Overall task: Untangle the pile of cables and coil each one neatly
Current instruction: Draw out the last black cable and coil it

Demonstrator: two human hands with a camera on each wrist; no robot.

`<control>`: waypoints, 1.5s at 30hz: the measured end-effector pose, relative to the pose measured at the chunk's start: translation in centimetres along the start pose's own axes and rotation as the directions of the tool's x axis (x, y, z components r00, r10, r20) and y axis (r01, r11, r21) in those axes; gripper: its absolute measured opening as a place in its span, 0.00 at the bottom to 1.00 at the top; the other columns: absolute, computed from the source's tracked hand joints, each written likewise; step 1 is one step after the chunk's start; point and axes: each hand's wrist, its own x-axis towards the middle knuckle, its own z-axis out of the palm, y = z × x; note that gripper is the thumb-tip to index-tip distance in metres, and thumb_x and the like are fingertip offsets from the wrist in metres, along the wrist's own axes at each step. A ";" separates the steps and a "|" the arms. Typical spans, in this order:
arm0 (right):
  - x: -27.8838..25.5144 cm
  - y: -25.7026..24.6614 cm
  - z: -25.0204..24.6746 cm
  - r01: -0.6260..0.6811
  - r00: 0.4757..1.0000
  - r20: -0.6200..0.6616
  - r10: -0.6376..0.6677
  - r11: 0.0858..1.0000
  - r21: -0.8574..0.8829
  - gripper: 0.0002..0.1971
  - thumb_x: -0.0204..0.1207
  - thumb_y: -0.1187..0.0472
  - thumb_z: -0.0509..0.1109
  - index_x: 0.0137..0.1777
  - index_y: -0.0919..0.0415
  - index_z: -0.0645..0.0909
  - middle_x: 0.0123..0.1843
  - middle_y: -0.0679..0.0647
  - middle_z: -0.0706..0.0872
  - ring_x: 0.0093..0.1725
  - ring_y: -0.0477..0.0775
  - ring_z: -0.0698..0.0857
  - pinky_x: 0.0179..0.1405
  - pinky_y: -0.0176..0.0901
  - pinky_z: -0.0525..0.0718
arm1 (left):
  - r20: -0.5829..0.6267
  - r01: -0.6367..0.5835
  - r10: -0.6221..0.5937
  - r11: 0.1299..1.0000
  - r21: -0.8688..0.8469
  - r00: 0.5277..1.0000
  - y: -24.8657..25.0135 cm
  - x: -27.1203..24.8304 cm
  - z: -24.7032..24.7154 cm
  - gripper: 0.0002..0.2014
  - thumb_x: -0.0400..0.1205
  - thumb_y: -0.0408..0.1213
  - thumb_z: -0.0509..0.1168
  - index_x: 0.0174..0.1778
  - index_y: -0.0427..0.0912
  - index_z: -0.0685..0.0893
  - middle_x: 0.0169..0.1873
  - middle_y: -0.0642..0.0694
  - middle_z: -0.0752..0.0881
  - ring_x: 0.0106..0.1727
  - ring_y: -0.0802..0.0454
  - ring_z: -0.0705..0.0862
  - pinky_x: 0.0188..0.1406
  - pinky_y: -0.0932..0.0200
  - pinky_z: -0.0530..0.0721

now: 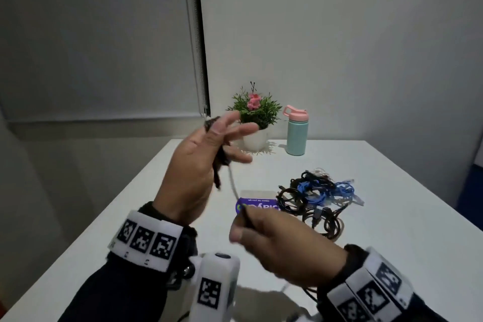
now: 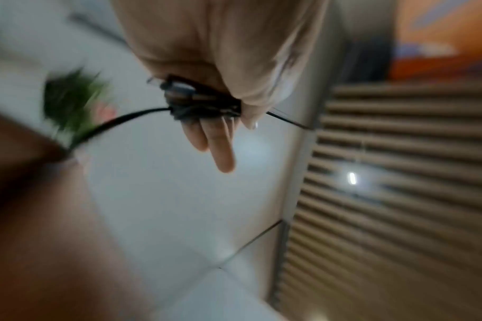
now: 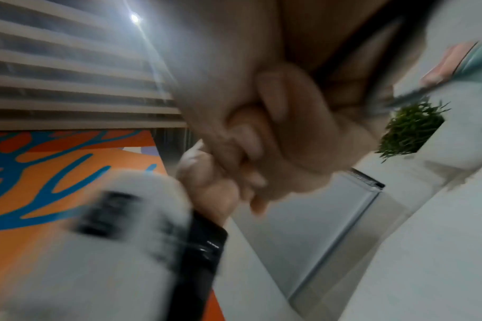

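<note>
While my left hand [image 1: 194, 164] is raised and clamps a small black coil [image 2: 198, 103] under the thumb, other fingers loose, my right hand [image 1: 282, 240] pinches the free end of this same cable [image 1: 233, 185] lower and nearer, so I think the next turn can wrap on. Remaining pile of cables [image 1: 317, 197] lies right on the desk [image 1: 392, 230], beside a purple box [image 1: 257, 205]; far plant [image 1: 254, 117] and bottle [image 1: 296, 133] stand well apart, and the left desk edge is close

Left hand [image 2: 220, 65] grips a black cable bundle [image 2: 196, 102].
</note>
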 end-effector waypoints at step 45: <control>-0.1 0.1 -4.3 0.146 0.698 -0.667 -0.262 0.963 -0.225 0.09 0.83 0.54 0.65 0.54 0.49 0.87 0.46 0.41 0.89 0.49 0.42 0.85 0.50 0.37 0.80 | 0.048 0.338 -0.338 0.941 0.015 0.940 -3.5 -1.8 4.0 0.21 0.83 0.58 0.63 0.34 0.44 0.83 0.25 0.49 0.75 0.26 0.54 0.73 0.28 0.65 0.77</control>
